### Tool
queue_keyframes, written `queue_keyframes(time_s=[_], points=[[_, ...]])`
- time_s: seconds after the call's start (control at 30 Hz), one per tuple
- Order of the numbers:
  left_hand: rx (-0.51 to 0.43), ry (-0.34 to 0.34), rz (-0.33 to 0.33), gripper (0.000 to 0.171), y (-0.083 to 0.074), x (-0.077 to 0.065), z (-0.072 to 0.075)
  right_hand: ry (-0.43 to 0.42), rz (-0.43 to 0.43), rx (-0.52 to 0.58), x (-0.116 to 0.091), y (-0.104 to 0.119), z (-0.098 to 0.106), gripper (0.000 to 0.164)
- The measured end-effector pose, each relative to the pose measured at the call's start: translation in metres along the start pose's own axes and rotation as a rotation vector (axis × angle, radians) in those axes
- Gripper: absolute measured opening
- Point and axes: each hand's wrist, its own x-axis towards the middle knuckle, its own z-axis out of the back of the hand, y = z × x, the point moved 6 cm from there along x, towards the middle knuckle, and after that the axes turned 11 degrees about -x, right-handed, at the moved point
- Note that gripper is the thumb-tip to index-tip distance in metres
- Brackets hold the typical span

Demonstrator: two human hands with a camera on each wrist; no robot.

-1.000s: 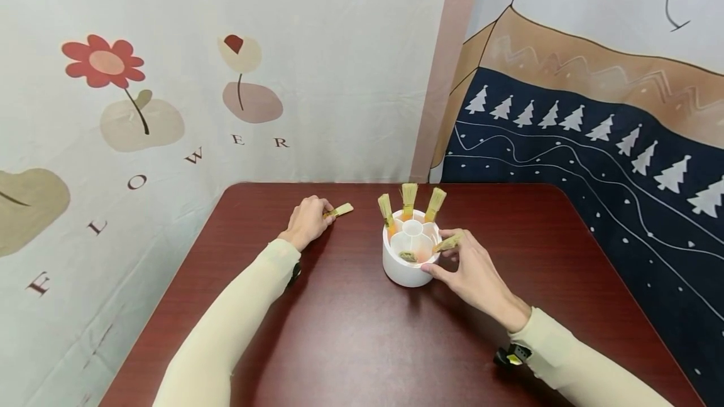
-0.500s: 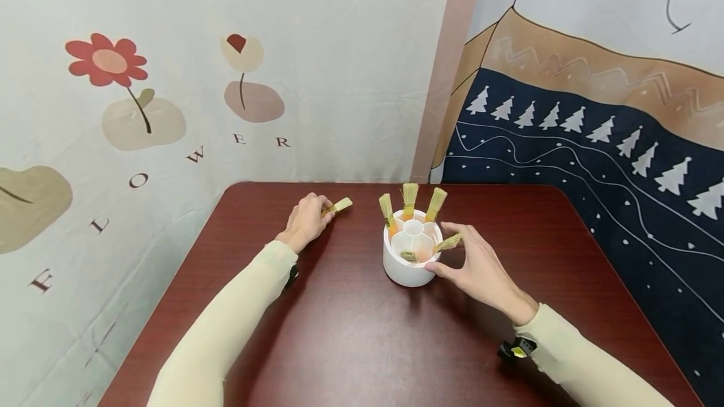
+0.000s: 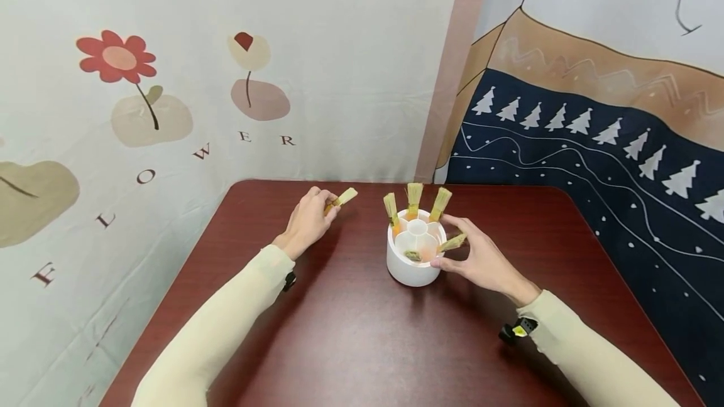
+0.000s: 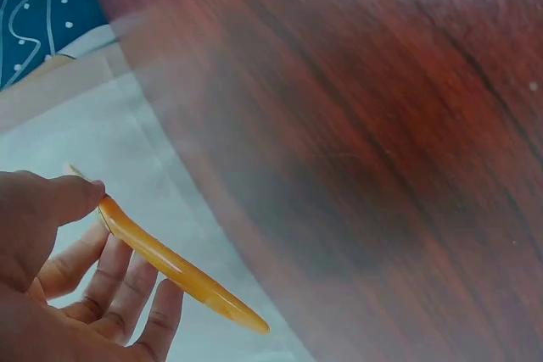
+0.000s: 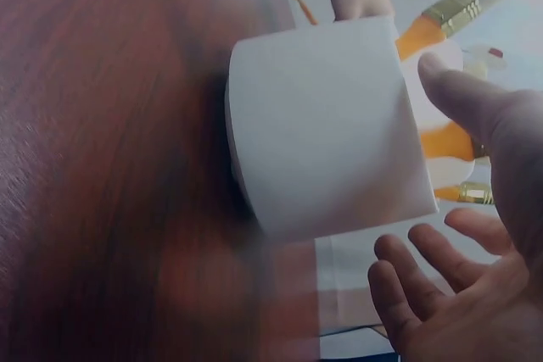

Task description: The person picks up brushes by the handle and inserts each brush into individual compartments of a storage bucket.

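Note:
My left hand (image 3: 308, 222) pinches a flat paintbrush (image 3: 346, 197) near its metal band, at the table's far left. Its pale bristles point to the back right; the left wrist view shows its orange handle (image 4: 182, 270) slanting out past the fingers. A round white brush holder (image 3: 411, 274) with several compartments stands right of the middle. Three brushes (image 3: 415, 193) rise from its back, another brush (image 3: 452, 243) leans out on the right, and short bristles (image 3: 413, 255) show in front. My right hand (image 3: 488, 262) spreads around the holder's right side, thumb at the rim, other fingers loosely bent.
The dark red wooden table (image 3: 339, 331) has its far edge against a pale curtain (image 3: 351, 68) with printed flowers. A navy cloth with printed trees (image 3: 565, 162) hangs along the right. Each wrist wears a dark strap (image 3: 526, 326).
My left hand has lifted slightly with the paintbrush, whose bristles now tip further up. The right hand stays beside the holder, its fingers shifting a little. The head view has turned slightly left.

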Motion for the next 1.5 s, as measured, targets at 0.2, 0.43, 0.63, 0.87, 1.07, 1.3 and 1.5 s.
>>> queue_keyframes(time_s=[0.2, 0.43, 0.63, 0.87, 1.07, 1.3, 1.5], points=[[-0.051, -0.049, -0.031, 0.026, -0.019, -0.007, 0.009, 0.061, -0.008, 0.058, 0.007, -0.008, -0.003, 0.105], [-0.112, -0.11, -0.093, 0.025, -0.041, -0.018, 0.019, 0.1, -0.022, 0.104, 0.01, -0.014, -0.007, 0.104], [-0.188, -0.168, -0.136, 0.023, -0.056, -0.026, 0.028, 0.082, 0.005, 0.109, 0.012, -0.014, -0.007, 0.098], [-0.281, -0.224, -0.23, 0.026, -0.078, -0.034, 0.034, 0.063, 0.008, 0.089, 0.01, -0.013, -0.005, 0.095], [-0.328, -0.235, -0.267, 0.027, -0.09, -0.038, 0.035, 0.032, 0.019, 0.068, 0.007, -0.009, -0.005, 0.095], [-0.393, -0.248, -0.292, 0.029, -0.102, -0.046, 0.036, -0.002, 0.028, 0.057, 0.004, -0.006, -0.006, 0.091], [-0.446, -0.257, -0.316, 0.029, -0.115, -0.052, 0.036, -0.025, 0.028, 0.04, 0.001, -0.003, -0.005, 0.092]])
